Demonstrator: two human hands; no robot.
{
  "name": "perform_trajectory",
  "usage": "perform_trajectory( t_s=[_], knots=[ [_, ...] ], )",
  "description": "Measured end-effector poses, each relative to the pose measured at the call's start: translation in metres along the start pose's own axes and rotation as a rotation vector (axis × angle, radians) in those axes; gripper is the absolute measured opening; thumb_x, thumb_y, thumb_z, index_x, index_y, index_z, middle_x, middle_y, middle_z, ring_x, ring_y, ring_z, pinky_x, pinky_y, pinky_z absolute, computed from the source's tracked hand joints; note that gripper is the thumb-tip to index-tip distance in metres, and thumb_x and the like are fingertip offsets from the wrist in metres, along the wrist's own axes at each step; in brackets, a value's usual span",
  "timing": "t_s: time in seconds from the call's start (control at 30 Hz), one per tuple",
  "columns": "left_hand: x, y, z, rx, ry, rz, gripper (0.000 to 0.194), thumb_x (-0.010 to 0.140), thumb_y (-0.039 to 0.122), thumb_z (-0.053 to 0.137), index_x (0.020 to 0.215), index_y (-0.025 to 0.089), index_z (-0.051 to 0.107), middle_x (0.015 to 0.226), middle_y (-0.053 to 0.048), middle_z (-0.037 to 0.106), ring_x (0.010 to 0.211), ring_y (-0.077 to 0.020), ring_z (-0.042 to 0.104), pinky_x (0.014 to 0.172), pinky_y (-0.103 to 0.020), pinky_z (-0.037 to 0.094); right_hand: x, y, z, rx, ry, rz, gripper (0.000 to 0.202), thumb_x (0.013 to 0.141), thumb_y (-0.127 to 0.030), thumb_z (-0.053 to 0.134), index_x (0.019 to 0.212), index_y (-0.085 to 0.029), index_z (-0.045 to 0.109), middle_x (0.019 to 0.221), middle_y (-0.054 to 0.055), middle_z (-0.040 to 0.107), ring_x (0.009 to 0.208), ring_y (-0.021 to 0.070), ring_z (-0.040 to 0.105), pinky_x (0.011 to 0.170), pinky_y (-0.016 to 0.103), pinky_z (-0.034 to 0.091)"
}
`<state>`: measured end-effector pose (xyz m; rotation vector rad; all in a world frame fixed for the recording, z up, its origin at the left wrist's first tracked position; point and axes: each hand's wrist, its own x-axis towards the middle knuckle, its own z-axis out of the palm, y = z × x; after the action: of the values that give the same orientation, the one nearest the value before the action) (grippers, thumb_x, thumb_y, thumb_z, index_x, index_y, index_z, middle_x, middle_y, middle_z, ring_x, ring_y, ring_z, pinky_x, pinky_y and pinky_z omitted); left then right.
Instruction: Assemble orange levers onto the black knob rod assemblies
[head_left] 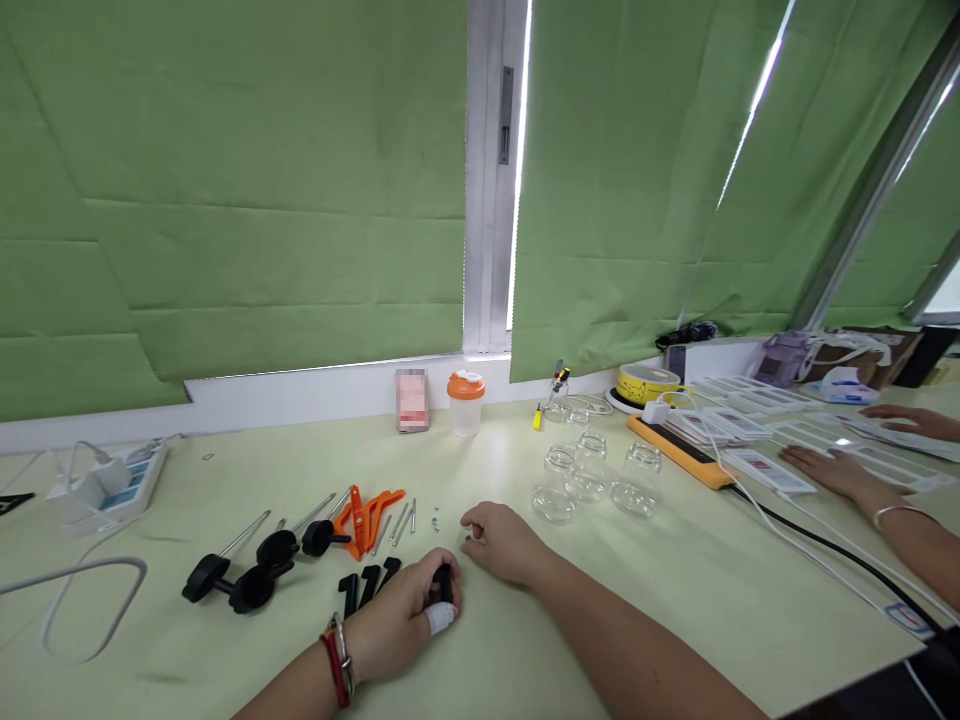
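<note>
At the far left of my pale table [517, 640] sits a white power strip [142, 480] with plugs in it, a pale cable [97, 565] looping in front. Next come black round-headed pieces [251, 588], lying in a loose cluster with thin metal shafts [246, 532] slanting away from some of them. Orange plastic pieces [360, 522] lie just beside that cluster, and nearer me is a row of black bent pieces [369, 583], partly behind my left hand [405, 615]. I have its fingers curled closed around a black part [444, 585], low over the table, with a white wrap [440, 617] on my thumb. Beyond that hand are loose metal pins [401, 524] and a few tiny metal bits [435, 520]. A pinkish packet [412, 400] stands near the wall, with an orange-lidded cup [466, 403] to its right. My right hand [501, 542] rests just right of the tiny bits, fingers bent in; I can't tell whether they pinch anything. Farther right are a small yellow bottle [537, 417], clear glass jars [591, 468] grouped together, and a yellow round container [647, 385], behind an orange-edged power strip [679, 452]. Past those lie what look like printed sheets [761, 468], though they're pale and stretched at that edge of my view, and another person's hands [840, 472] are over them.
</note>
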<state>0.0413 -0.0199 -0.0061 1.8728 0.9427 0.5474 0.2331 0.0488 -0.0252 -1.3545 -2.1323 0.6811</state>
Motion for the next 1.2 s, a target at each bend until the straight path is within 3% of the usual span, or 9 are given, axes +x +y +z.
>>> perform_trajectory(
  t_s=[0.2, 0.4, 0.63, 1.2],
  knots=[
    [0.001, -0.002, 0.0, -0.013, -0.007, 0.01, 0.018, 0.083, 0.022, 0.051, 0.099, 0.021, 0.044, 0.083, 0.0, 0.058, 0.072, -0.0128, 0.048, 0.07, -0.026, 0.04, -0.003, -0.009, -0.003, -0.105, -0.019, -0.091, 0.028, 0.073, -0.009, 0.051, 0.092, -0.018, 0.07, 0.086, 0.007, 0.065, 0.08, 0.019, 0.058, 0.073, 0.03, 0.041],
    [0.0, 0.002, 0.0, -0.03, -0.011, 0.003, 0.019, 0.083, 0.023, 0.052, 0.099, 0.021, 0.043, 0.084, 0.0, 0.058, 0.073, -0.0135, 0.049, 0.071, -0.027, 0.04, -0.006, -0.021, -0.004, 0.338, 0.102, -0.174, 0.017, 0.084, -0.021, 0.049, 0.089, -0.019, 0.065, 0.091, 0.004, 0.06, 0.08, 0.0145, 0.056, 0.073, 0.028, 0.045],
    [0.001, -0.002, 0.0, -0.047, -0.01, 0.027, 0.018, 0.083, 0.02, 0.051, 0.098, 0.02, 0.042, 0.083, 0.0, 0.056, 0.073, -0.0134, 0.048, 0.07, -0.027, 0.039, -0.013, -0.035, 0.001, 0.692, 0.076, -0.289, 0.015, 0.085, -0.031, 0.053, 0.086, -0.019, 0.06, 0.085, 0.002, 0.052, 0.063, 0.0091, 0.05, 0.062, 0.025, 0.046],
    [0.002, -0.007, 0.0, -0.012, -0.004, 0.048, 0.011, 0.084, 0.02, 0.05, 0.093, 0.02, 0.043, 0.08, 0.002, 0.052, 0.071, -0.0126, 0.045, 0.067, -0.026, 0.039, -0.017, -0.042, 0.0, 0.777, 0.001, -0.302, 0.018, 0.084, -0.035, 0.055, 0.083, -0.018, 0.06, 0.087, 0.002, 0.05, 0.058, 0.0081, 0.051, 0.059, 0.026, 0.048]
  ],
)
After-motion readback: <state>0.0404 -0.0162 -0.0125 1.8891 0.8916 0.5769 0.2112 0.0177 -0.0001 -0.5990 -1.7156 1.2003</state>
